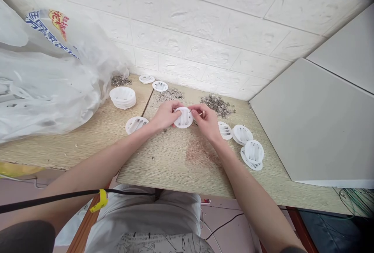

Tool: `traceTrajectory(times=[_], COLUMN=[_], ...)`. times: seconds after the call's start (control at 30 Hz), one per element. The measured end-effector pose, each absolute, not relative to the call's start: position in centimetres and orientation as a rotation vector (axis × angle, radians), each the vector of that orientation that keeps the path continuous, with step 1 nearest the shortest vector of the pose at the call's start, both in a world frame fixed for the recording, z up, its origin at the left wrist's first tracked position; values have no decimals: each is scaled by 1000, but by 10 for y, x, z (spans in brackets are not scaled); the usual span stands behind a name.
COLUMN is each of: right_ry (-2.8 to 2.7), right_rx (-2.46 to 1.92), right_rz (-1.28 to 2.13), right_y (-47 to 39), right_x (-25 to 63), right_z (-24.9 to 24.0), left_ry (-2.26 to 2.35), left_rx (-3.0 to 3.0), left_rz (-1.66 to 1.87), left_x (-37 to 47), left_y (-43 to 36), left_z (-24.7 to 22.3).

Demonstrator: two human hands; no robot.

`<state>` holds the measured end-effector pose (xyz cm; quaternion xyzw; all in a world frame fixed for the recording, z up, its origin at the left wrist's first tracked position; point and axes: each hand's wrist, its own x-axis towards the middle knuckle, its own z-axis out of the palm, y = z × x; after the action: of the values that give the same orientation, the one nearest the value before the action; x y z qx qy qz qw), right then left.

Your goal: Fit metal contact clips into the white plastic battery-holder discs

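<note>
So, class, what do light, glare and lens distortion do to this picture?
Head view: bright, soft light, the wall palest of all; glossy sheen on the bag; apparent wide-angle stretch towards the edges; a dark upper right corner; the held disc fairly clear, the metal bits too small to tell apart.
</note>
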<state>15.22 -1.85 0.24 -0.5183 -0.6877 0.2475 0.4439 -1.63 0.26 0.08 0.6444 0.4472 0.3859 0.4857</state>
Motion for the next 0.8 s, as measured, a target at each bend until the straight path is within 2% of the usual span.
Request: traceTrajectory(times=[0.8], right_ry=[-1592], right_rx=[-1328], right_rz=[642], right_y=[-16], right_x=[158], right_z=[2], left_ry=[1141], left_rx=[1491], left_rz=[827], left_x=[-14], left_y=[0], left_z=[5])
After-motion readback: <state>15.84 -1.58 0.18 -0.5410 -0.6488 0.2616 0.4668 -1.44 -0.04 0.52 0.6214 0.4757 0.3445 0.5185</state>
